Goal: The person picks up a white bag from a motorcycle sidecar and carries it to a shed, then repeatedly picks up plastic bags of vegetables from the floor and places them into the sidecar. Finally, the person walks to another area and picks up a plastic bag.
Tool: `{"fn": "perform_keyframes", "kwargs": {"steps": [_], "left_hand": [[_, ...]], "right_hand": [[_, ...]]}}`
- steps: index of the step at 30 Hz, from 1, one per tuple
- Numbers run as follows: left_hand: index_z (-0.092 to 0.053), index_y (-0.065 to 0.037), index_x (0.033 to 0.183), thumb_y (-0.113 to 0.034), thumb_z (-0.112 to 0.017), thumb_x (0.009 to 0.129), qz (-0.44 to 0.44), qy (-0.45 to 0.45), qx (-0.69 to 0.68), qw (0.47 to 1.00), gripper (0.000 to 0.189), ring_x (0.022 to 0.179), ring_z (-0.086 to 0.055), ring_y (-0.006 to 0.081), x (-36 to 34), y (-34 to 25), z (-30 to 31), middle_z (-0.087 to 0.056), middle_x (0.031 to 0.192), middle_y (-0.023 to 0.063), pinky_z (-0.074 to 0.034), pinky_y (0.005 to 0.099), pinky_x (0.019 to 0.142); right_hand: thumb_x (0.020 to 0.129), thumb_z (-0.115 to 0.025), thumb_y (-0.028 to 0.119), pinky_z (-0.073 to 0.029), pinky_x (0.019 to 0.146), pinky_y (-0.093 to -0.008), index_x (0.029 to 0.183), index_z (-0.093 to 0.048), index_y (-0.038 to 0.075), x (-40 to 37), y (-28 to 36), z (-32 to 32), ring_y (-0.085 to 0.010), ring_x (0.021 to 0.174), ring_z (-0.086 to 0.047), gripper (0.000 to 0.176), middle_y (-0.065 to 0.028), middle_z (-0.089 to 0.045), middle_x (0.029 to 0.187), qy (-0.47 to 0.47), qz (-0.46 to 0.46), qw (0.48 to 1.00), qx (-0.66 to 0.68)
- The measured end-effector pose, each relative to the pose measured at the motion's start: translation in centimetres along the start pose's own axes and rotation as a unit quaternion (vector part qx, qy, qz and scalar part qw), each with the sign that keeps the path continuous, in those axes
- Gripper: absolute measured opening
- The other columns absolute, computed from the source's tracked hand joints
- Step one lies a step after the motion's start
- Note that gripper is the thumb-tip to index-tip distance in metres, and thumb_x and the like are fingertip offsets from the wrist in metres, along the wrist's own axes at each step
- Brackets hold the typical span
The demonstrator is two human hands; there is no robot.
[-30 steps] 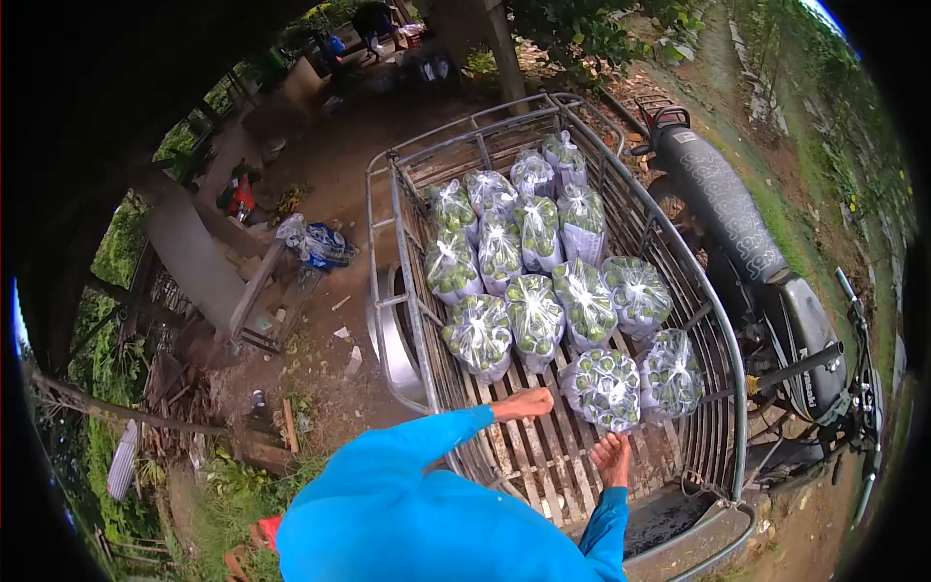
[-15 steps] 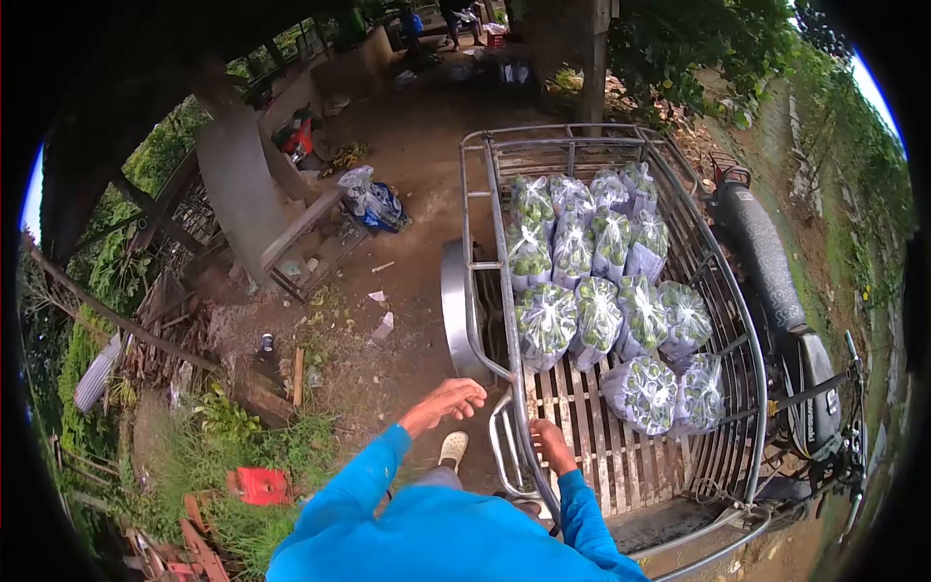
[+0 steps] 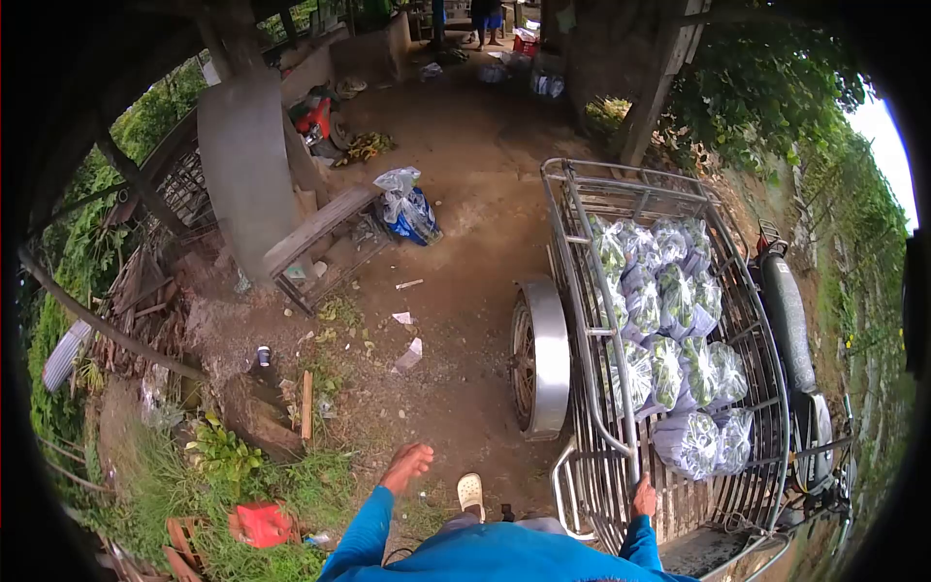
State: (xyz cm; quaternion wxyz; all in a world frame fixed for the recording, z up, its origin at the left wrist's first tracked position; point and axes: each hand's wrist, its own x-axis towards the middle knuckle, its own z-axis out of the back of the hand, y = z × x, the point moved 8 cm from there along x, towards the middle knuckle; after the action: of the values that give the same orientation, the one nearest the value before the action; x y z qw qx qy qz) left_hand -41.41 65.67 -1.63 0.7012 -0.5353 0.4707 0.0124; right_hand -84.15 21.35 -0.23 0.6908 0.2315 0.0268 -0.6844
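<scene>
My right hand [image 3: 644, 497] is at the top metal rail [image 3: 621, 388] of a slatted sidecar, fingers curled against the bar. Over the dirt ground, my left hand [image 3: 407, 468] hangs free, loosely open and holding nothing. Inside the sidecar stand several clear plastic bags of green produce [image 3: 687, 444], packed in rows and tied or gathered at the top. What exactly the produce is cannot be made out. Bare slats [image 3: 679, 497] show at the near end of the bed, beside my right hand.
The sidecar's wheel with its metal fender [image 3: 550, 359] juts out on the left. A motorcycle [image 3: 787, 310] is attached on the right. A wooden bench [image 3: 320, 231] and a blue bag [image 3: 411, 217] lie left. People's legs [image 3: 485, 24] show at the back under the shelter.
The view has shifted, so the sidecar sits farther right and lower. My left hand has drawn away from the sidecar; my right hand stays at its rail.
</scene>
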Motion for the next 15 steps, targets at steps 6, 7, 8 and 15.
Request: {"fn": "perform_keyframes", "kwargs": {"steps": [6, 7, 8, 15], "left_hand": [[-0.061, -0.013, 0.101, -0.044, -0.055, 0.085, -0.025, -0.026, -0.086, 0.996, 0.036, 0.076, -0.053, 0.0077, 4.2, -4.1, 6.6, -0.061, 0.094, 0.0008, -0.042, 0.0242, 0.065], [-0.061, -0.013, 0.101, -0.044, -0.055, 0.085, -0.022, -0.026, -0.085, 0.996, 0.036, 0.076, -0.053, 0.0077, 5.4, -5.4, 6.5, -0.061, 0.094, 0.0008, -0.042, 0.0242, 0.065], [-0.061, -0.012, 0.102, -0.044, -0.054, 0.086, -0.017, -0.009, -0.057, 0.998, 0.036, 0.075, -0.053, 0.0073, 6.7, -6.9, 5.7, -0.061, 0.095, 0.0005, -0.042, 0.0237, 0.064], [-0.058, -0.01, 0.103, -0.05, -0.053, 0.086, -0.051, 0.109, 0.064, 0.991, 0.043, 0.075, -0.049, 0.0065, 18.3, -19.5, 3.6, -0.056, 0.092, -0.0017, -0.038, 0.0218, 0.064]], "right_hand": [[0.096, -0.03, 0.042, -0.044, 0.085, -0.0471, 0.136, -0.039, 0.016, 3.2, -4.4, -2.9, -0.0389, 0.097, -0.057, 0.049, -0.0228, -0.057, 0.104, 0.046, 0.0, 0.985, -0.167], [0.097, -0.029, 0.031, -0.045, 0.081, -0.0476, 0.141, -0.029, 0.022, 5.5, -7.3, -5.4, -0.0397, 0.091, -0.058, 0.045, -0.0214, -0.055, 0.101, 0.04, 0.073, 0.975, -0.207], [0.096, -0.031, 0.034, -0.045, 0.08, -0.0477, 0.14, -0.031, 0.018, 5.0, -6.6, -5.0, -0.0392, 0.091, -0.058, 0.047, -0.023, -0.056, 0.098, 0.064, 0.044, 0.974, -0.214], [0.092, -0.042, 0.026, -0.048, 0.075, -0.0452, 0.125, -0.049, 0.008, 12.5, -8.9, -7.9, -0.0377, 0.091, -0.059, 0.038, -0.0214, -0.06, 0.105, 0.068, -0.154, 0.984, 0.056]]}}
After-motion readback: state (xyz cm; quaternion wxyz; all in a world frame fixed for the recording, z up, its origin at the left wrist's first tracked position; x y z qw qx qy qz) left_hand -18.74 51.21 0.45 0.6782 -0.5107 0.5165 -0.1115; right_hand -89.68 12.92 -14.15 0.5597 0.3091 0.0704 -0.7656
